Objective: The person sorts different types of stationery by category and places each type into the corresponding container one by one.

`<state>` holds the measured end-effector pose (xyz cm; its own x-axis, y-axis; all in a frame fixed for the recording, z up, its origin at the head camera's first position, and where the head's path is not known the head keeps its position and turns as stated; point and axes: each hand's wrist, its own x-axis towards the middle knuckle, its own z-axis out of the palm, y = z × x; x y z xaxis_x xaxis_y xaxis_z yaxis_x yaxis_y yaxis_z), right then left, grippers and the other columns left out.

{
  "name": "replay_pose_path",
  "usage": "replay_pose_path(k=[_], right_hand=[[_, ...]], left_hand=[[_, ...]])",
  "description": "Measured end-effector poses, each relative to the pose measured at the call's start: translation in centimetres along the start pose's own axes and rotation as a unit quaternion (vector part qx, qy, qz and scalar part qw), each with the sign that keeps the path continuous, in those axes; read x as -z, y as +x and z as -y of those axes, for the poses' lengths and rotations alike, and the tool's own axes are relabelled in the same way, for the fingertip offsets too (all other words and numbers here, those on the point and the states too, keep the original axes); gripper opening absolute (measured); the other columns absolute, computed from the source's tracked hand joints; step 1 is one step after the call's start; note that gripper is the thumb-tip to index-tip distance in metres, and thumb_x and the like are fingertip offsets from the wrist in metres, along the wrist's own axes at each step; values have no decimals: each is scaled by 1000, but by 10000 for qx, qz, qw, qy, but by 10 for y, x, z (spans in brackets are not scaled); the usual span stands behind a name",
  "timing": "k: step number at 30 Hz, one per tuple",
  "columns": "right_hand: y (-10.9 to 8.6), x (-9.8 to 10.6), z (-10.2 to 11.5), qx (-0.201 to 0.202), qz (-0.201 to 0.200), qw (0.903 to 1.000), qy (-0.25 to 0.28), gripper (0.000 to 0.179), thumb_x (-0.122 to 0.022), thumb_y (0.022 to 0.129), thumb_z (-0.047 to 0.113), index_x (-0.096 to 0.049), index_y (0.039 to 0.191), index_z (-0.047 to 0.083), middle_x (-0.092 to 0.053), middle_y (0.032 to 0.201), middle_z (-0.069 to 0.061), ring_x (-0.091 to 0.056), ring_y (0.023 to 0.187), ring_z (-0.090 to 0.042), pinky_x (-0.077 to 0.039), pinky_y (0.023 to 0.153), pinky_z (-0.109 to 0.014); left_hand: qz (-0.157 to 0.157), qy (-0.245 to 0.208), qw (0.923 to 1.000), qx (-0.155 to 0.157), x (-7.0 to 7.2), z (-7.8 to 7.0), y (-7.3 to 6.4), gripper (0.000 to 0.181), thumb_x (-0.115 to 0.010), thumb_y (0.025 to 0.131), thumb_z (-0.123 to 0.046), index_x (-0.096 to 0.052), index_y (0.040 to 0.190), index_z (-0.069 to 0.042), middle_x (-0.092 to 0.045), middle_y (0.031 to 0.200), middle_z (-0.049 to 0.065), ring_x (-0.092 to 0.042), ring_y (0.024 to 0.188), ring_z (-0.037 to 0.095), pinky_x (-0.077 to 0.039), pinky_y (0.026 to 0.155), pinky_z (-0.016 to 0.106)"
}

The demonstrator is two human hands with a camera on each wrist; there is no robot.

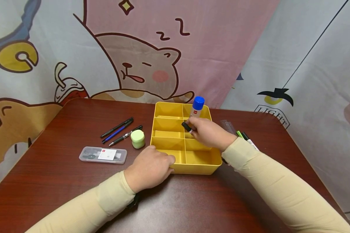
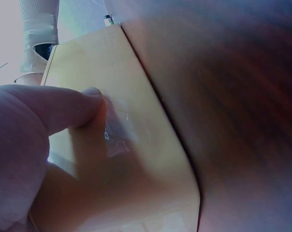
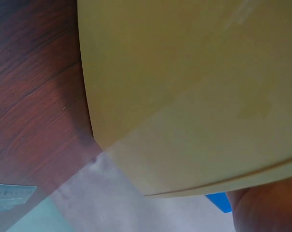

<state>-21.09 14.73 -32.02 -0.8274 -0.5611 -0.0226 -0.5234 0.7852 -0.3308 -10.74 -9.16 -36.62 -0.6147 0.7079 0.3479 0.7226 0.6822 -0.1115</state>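
A yellow divided storage box (image 1: 196, 169) sits on the table. My left hand (image 1: 151, 166) grips its near left rim; in the left wrist view the thumb (image 2: 71, 110) presses on the outer wall. Above the middle right compartment, my right hand (image 1: 208, 131) pinches a marker with a black cap (image 1: 186, 127), the rest of it hidden by the fingers. A glue stick (image 1: 198, 104) with a blue cap stands upright in the far right compartment, partly behind that hand. The right wrist view mostly shows the box's outer wall (image 3: 184, 111).
Left of the box lie several pens (image 1: 116, 131), a light green round-lidded container (image 1: 138, 139) and a clear case (image 1: 103, 155) with tools inside. To the right are a transparent ruler (image 1: 228, 126), a green marker (image 1: 239, 133) and a black-capped marker (image 1: 250, 140), partly behind my forearm.
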Motion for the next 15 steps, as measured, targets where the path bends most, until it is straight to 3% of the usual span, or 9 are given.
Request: replay_pose_path(k=[7, 15], right_hand=[[-3, 3, -3, 91, 4, 10000, -3, 33, -70, 99, 9, -62, 131, 8, -70, 100, -6, -65, 88, -22, -59, 92, -43], [-11, 11, -6, -132, 38, 9999, 24, 38, -69, 100, 11, -61, 137, 8, -68, 95, -3, -61, 82, -19, -56, 82, -36]], left_hand=[[29, -30, 10000, 5, 1, 0, 0, 33, -85, 82, -41, -59, 72, -23, -59, 60, -10, -60, 56, 9, -34, 55, 33], [20, -34, 10000, -5, 1, -1, 0, 33, -85, 81, -41, -59, 73, -22, -59, 60, -9, -61, 57, 9, -34, 56, 33]])
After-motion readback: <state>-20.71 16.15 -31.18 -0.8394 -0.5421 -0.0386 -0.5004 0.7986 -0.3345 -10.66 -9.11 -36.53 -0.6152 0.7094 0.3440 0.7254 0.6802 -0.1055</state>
